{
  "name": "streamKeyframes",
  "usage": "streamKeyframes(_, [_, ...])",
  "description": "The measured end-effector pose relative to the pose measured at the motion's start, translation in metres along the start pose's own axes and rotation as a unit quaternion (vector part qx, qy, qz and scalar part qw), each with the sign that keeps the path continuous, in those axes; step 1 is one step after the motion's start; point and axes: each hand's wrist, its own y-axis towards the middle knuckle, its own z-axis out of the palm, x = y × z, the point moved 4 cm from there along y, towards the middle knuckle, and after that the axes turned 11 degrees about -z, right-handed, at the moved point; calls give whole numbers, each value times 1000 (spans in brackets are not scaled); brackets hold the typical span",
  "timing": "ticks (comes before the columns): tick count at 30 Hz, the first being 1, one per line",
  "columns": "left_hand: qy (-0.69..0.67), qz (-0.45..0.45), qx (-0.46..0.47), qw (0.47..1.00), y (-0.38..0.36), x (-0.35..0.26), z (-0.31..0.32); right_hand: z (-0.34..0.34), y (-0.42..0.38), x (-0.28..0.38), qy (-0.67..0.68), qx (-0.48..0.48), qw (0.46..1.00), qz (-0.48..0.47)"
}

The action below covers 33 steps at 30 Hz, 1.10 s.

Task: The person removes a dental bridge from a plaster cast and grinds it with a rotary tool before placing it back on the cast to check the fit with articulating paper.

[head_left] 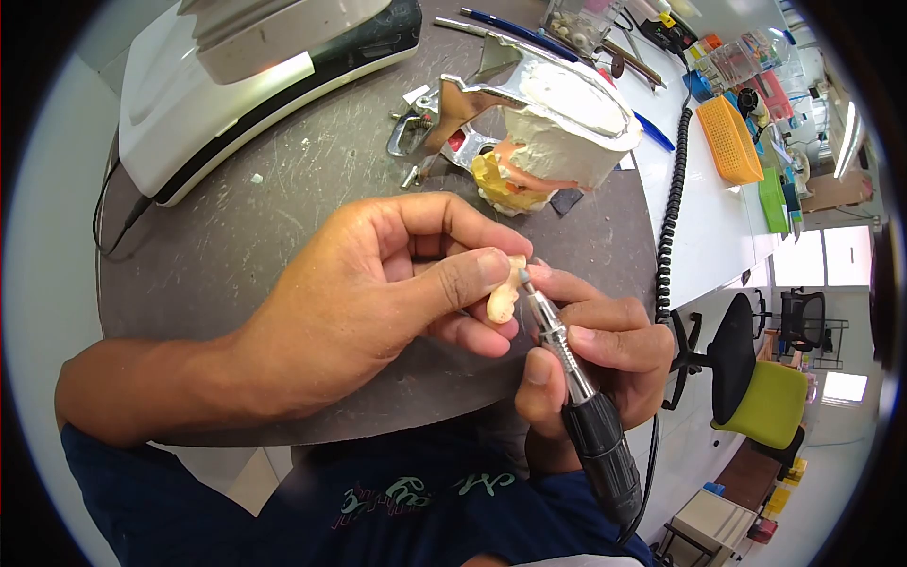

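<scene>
My left hand (378, 293) pinches a small cream-coloured dental piece (502, 300), curved and tooth-shaped, between thumb and fingers. In my right hand (614, 350) is a dental handpiece (559, 345) with a silver nose and black body, held like a pen. Its small greyish tip meets or nearly meets the upper part of the piece; exact contact is hard to make out. Beyond my hands stands a metal articulator (482, 80) carrying a white plaster model (567, 142) with a pinkish band and a yellow part (501, 189) below.
A white-and-black bench device (274, 104) occupies the back left of the grey table (283, 227). Pens (520, 33) lie behind the articulator. A coiled black cord (673, 208) runs down the right side. An orange basket (729, 142) sits farther right, with chairs (765, 397) beyond.
</scene>
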Motion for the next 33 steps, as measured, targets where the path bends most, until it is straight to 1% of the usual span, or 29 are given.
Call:
streamKeyframes(2, [-2, 0, -1, 1000, 0, -1, 1, -2, -1, 0, 29, -29, 999, 5])
streamKeyframes(11, [-2, -5, -3, 1000, -1, -1, -1, -1, 0, 1, 19, -7, 1000, 18])
streamKeyframes(27, [7, 5, 5, 1000, -1, 0, -2, -4, 0, -1, 39, -21, 999, 24])
streamKeyframes(29, [9, 5, 6, 1000, -1, 0, -2, -4, 0, -1, 30, -4, 999, 22])
streamKeyframes(33, [9, 6, 7, 1000, -1, -1, -1, -4, 0, -1, 28, -3, 999, 23])
